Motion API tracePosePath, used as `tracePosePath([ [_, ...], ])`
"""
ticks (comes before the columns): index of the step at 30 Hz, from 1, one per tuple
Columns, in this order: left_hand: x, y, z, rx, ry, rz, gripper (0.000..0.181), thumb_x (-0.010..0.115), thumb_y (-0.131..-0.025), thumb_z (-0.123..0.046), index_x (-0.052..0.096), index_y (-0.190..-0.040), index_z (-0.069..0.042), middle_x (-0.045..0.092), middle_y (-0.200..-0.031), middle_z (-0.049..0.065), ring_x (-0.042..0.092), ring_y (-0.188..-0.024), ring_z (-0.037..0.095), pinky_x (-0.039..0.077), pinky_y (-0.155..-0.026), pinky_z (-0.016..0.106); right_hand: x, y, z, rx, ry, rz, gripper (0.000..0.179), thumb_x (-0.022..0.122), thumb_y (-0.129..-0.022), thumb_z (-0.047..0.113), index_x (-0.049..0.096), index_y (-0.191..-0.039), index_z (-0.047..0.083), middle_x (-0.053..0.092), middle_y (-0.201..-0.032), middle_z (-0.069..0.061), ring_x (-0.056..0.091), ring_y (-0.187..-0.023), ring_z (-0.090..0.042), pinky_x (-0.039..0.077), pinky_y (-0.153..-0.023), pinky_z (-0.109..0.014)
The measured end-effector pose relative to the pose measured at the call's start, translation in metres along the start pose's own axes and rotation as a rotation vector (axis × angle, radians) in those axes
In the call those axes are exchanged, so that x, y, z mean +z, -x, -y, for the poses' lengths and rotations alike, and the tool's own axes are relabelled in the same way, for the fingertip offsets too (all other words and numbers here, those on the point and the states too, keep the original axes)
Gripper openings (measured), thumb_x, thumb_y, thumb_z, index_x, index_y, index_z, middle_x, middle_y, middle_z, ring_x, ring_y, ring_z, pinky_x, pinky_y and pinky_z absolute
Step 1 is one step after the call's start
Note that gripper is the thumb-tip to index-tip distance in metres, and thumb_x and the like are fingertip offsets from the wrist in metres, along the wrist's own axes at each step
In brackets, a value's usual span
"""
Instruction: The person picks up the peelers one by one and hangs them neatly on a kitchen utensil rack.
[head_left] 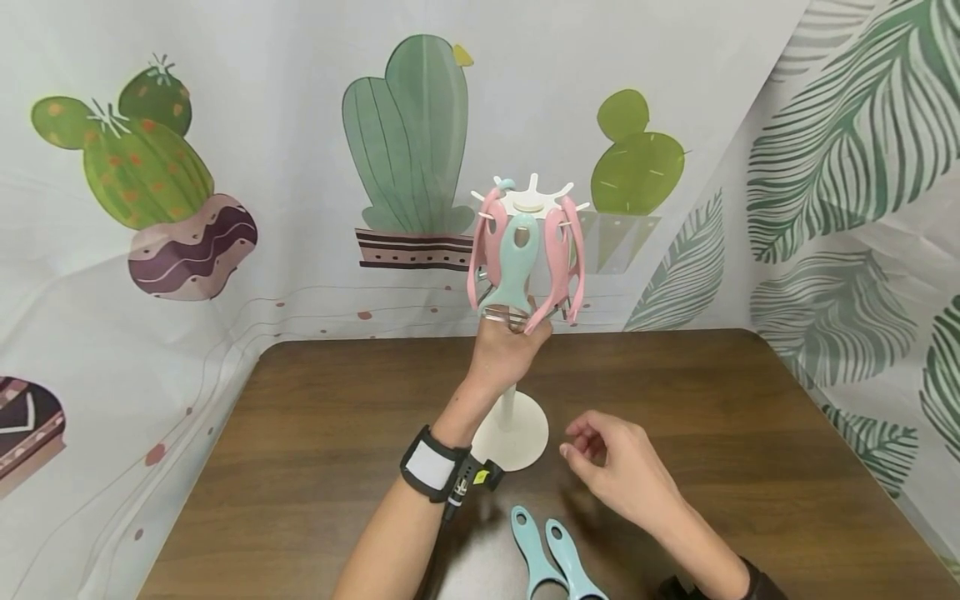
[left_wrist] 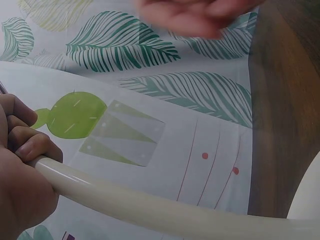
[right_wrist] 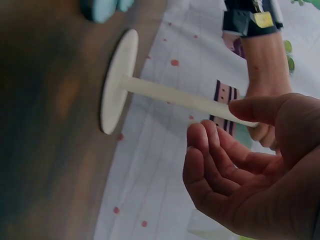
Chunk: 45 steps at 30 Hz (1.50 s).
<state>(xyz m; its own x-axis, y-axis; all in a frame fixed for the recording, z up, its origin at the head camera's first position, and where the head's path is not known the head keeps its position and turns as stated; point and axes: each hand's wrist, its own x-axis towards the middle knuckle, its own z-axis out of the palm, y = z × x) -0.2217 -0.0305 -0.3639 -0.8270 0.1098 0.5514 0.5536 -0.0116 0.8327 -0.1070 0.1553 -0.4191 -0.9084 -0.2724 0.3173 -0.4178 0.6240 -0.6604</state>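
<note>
A white stand [head_left: 519, 442] rises from a brown table [head_left: 337, 408], upright, in front of a cloth [head_left: 292, 167] printed with cacti and leaves. From the spokes of its top hang pink and blue tools that look like peelers, handles up, metal ends down; a blue tool [head_left: 517, 265] faces me, and a pink tool [head_left: 557, 254] hangs just beside it.

The person's left hand [head_left: 504, 357] grips the pole [left_wrist: 125, 192] high up, right under the hanging tools, fingers wrapped round it. A strap [head_left: 433, 463] circles that wrist. The right hand [head_left: 621, 468] is to the right of the base, in the air, fingers loosely curved, thumb apart from them, holding nothing.

Two more blue tools lie side by side nearest the person, one [head_left: 531, 546] and another [head_left: 567, 557]; their far ends run out of sight.

I judge the tools light and stiff, with smooth, slightly slippery handles, best taken mid-handle, away from the metal. The stand looks light and rigid but top-heavy when loaded; the pole, where the left hand has it, seems the surest hold.
</note>
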Motion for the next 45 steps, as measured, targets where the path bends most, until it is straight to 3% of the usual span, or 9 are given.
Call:
tracePosePath([
  [6,0.002,-0.001,-0.001,-0.024,-0.002,-0.011,0.022,0.065,-0.088,0.009,0.053,-0.095,-0.008,0.043,-0.071,-0.002,0.040,-0.063,0.012,0.036,-0.063,0.028,0.011,0.016,-0.006,0.073,0.031,0.105,0.013,0.081,-0.089,0.008,0.071,-0.095,0.011,0.059,-0.073,0.015,0.055,-0.064,0.000,0.051,-0.061,-0.023],
  [11,0.002,0.000,0.000,-0.037,0.006,-0.013,0.023,0.066,-0.088,0.009,0.057,-0.106,-0.003,0.045,-0.077,0.003,0.044,-0.071,0.014,0.039,-0.070,0.028,0.021,0.028,-0.009,0.106,0.025,0.178,0.013,0.082,-0.089,0.011,0.070,-0.093,0.012,0.058,-0.071,0.015,0.054,-0.062,0.000,0.049,-0.058,-0.022],
  [16,0.001,0.001,-0.002,-0.026,0.016,-0.010,0.048,0.070,-0.091,0.005,0.058,-0.136,-0.007,0.063,-0.108,0.010,0.057,-0.100,0.025,0.047,-0.092,0.030,0.028,0.039,-0.011,0.106,0.017,0.223,0.018,0.086,-0.086,0.013,0.068,-0.088,0.014,0.057,-0.069,0.016,0.052,-0.060,0.003,0.047,-0.056,-0.022],
  [20,0.000,0.002,-0.002,-0.010,0.018,-0.007,0.056,0.073,-0.093,0.002,0.055,-0.145,-0.010,0.065,-0.131,0.011,0.059,-0.116,0.026,0.048,-0.103,0.035,0.033,0.047,-0.012,0.104,0.048,0.260,0.024,0.089,-0.083,0.019,0.066,-0.084,0.016,0.055,-0.066,0.018,0.050,-0.058,0.005,0.044,-0.055,-0.022],
  [25,0.000,0.001,-0.001,0.001,0.013,-0.008,0.051,0.073,-0.093,0.001,0.058,-0.141,-0.009,0.067,-0.119,0.011,0.058,-0.105,0.013,0.050,-0.097,0.032,0.039,0.055,-0.011,0.121,0.120,0.289,0.032,0.093,-0.078,0.030,0.062,-0.078,0.021,0.051,-0.064,0.019,0.045,-0.056,0.003,0.040,-0.053,-0.022],
  [29,0.001,0.000,-0.001,0.008,0.010,-0.011,0.050,0.072,-0.092,0.001,0.058,-0.140,-0.008,0.066,-0.111,0.009,0.055,-0.099,0.011,0.049,-0.093,0.030,0.043,0.058,-0.009,0.133,0.152,0.284,0.035,0.094,-0.075,0.033,0.061,-0.075,0.023,0.051,-0.064,0.017,0.044,-0.056,0.002,0.038,-0.052,-0.022],
  [31,0.001,0.000,-0.001,0.013,0.011,-0.010,0.053,0.072,-0.092,0.002,0.057,-0.141,-0.008,0.066,-0.116,0.007,0.056,-0.102,0.011,0.049,-0.095,0.030,0.043,0.058,-0.008,0.137,0.158,0.285,0.036,0.095,-0.075,0.033,0.060,-0.074,0.023,0.051,-0.064,0.017,0.043,-0.056,0.002,0.038,-0.052,-0.023],
  [38,0.000,-0.001,0.000,0.038,0.013,0.005,0.033,0.071,-0.094,0.001,0.061,-0.125,-0.006,0.050,-0.077,-0.001,0.048,-0.075,0.012,0.045,-0.073,0.029,0.042,0.062,-0.007,0.103,0.186,0.286,0.039,0.095,-0.073,0.035,0.058,-0.077,0.022,0.046,-0.061,0.020,0.041,-0.054,0.001,0.036,-0.051,-0.023],
  [45,0.000,-0.001,0.000,0.026,0.012,0.002,0.038,0.071,-0.094,0.001,0.060,-0.130,-0.006,0.052,-0.083,-0.004,0.050,-0.081,0.012,0.046,-0.077,0.028,0.039,0.067,-0.005,0.137,0.226,0.355,0.040,0.094,-0.073,0.034,0.056,-0.078,0.023,0.046,-0.060,0.017,0.042,-0.055,0.000,0.036,-0.050,-0.025],
])
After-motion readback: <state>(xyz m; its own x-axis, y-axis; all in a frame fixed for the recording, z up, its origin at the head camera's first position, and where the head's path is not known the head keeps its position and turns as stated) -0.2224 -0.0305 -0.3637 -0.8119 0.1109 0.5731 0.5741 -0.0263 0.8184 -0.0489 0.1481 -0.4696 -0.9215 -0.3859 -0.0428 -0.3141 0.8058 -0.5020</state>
